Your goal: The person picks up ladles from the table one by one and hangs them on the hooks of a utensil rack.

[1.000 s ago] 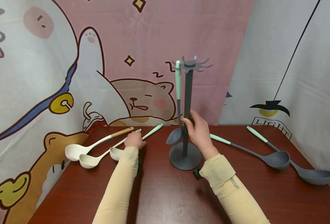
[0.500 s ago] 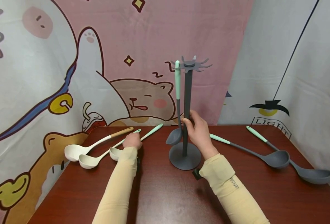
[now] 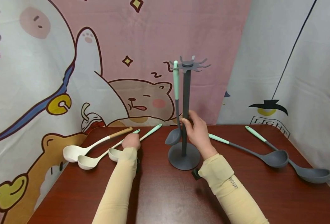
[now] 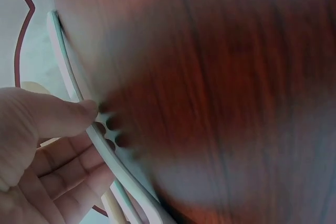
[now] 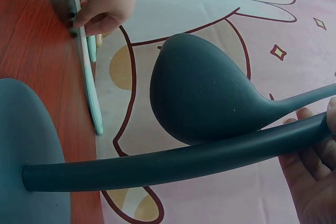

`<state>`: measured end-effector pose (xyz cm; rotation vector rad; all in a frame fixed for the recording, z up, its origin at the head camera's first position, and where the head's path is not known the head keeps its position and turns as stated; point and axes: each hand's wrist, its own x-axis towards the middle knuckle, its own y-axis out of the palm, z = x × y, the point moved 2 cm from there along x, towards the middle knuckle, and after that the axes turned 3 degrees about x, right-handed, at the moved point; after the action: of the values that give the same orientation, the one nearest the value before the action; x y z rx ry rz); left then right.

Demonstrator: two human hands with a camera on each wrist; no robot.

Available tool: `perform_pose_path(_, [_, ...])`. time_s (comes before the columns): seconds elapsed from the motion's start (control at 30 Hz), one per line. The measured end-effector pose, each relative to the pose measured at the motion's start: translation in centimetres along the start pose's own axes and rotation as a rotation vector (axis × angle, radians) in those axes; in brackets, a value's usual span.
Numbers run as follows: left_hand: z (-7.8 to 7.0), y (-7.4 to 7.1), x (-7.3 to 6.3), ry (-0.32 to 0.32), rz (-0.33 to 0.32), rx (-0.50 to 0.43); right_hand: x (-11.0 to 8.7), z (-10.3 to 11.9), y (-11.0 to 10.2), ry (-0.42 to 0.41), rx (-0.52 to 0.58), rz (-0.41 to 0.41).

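My left hand (image 3: 130,141) pinches a white ladle (image 3: 114,154) by its slim shaft, just below the mint-green grip. In the left wrist view the thumb lies on one side of that ladle's shaft (image 4: 107,153) and the fingers on the other. Its bowl rests low by my sleeve, partly covered. Around the post of a dark grey utensil stand (image 3: 186,90) my right hand (image 3: 198,132) is wrapped, thumb in front. A grey ladle (image 3: 173,137) with a mint handle hangs from the stand's left hook, its bowl beside the post in the right wrist view.
Left of my left hand lie a white ladle (image 3: 88,162) with a mint handle tip and a white ladle (image 3: 72,153) with a wooden handle. Two grey utensils with mint handles, a ladle (image 3: 277,158) and a large spoon (image 3: 313,175), lie at the right. A printed cloth hangs behind the table.
My left hand has shifted slightly left, its fingers drawing in at the ladle's shaft. The right hand keeps its hold on the post. The whole view has slid a little.
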<state>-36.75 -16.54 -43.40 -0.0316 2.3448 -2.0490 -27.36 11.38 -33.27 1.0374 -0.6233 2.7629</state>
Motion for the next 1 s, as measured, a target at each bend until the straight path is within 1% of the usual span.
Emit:
perform_pose_path(0.1, [-0.08,-0.22,-0.26,-0.002,-0.012,0.006,0.01,0.02,0.02,0.0,-0.004,0.001])
perform_pose_path(0.17, [-0.03,-0.13,-0.2,-0.003,-0.016,0.003,0.01,0.03,0.01,-0.002,-0.001,-0.001])
perform_pose_path(0.3, [0.06,0.19,-0.01,0.005,-0.045,0.012,0.02,0.03,0.01,-0.005,0.002,-0.005])
perform_pose_path(0.47, [0.06,0.5,-0.06,0.004,-0.067,0.015,-0.03,0.11,0.01,-0.002,0.006,-0.002])
perform_pose_path(0.6, [0.01,0.52,-0.23,0.015,-0.073,0.017,-0.07,0.12,0.03,0.0,0.003,-0.004])
perform_pose_path(0.73, [-0.18,0.32,-0.39,0.041,-0.092,0.021,-0.09,0.09,0.04,-0.002,-0.001,-0.007])
perform_pose_path(0.87, [-0.35,0.14,-0.37,0.064,-0.132,0.002,-0.07,0.08,0.07,-0.002,-0.002,-0.009])
perform_pose_path(1.0, [-0.42,-0.07,-0.26,0.068,-0.169,-0.04,-0.07,0.09,0.11,0.001,-0.003,-0.01])
